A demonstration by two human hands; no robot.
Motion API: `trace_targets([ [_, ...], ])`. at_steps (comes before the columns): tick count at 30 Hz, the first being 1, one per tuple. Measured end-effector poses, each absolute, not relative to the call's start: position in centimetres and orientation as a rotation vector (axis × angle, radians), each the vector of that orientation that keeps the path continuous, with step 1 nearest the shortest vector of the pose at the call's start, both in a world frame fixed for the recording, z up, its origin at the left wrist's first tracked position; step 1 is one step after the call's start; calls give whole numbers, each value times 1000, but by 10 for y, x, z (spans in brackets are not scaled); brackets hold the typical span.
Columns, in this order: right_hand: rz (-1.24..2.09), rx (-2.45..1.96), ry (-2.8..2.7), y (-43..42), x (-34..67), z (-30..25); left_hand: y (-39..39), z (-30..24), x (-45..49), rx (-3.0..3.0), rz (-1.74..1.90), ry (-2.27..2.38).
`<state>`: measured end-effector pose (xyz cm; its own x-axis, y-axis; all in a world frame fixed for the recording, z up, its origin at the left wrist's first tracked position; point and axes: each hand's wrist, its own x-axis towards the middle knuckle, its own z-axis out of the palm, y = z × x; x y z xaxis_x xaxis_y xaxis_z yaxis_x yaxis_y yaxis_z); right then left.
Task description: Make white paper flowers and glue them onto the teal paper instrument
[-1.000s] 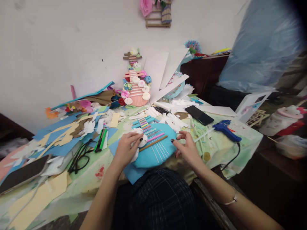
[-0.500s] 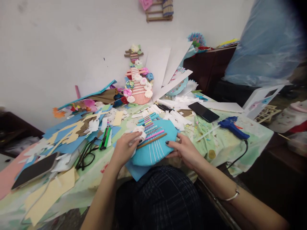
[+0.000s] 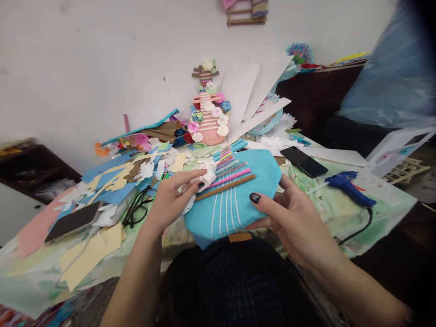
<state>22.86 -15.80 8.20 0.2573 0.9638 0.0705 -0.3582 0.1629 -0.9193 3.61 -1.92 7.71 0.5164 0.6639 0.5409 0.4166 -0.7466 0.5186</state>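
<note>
A blue paper lute [image 3: 262, 170], with colored sticks across it and white strings down its front, is tilted over my lap. My right hand [image 3: 289, 211] grips its right edge, thumb on the front and fingers behind. On the lute's left side, my left hand [image 3: 173, 195] is closed on a white paper flower [image 3: 206, 175], pressing it against the edge by the stick ends. Part of the flower is hidden by my fingers. Behind the lute, a pink paper lute [image 3: 210, 129] covered in paper flowers leans upright on the wall.
A blue glue gun [image 3: 352, 186] lies at the right with its cord hanging over the table edge. Near it rests a black phone [image 3: 304, 161]. Paper scraps [image 3: 98, 181], glasses [image 3: 138, 206] and a dark tablet-like device [image 3: 73, 221] crowd the left side. White boards [image 3: 252, 91] lean at the back.
The blue lute has come up closer to me, with both hands still on it. My view has shifted left, so the table's contents appear further right.
</note>
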Motion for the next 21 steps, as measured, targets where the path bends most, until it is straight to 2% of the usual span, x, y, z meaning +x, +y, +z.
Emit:
trace_targets([
  [15, 1066, -961, -853, -169, 223, 91, -31, 88, 35, 2504, 1135, 821],
  [21, 1043, -973, -872, -172, 224, 88, -41, 91, 29, 2513, 1311, 805],
])
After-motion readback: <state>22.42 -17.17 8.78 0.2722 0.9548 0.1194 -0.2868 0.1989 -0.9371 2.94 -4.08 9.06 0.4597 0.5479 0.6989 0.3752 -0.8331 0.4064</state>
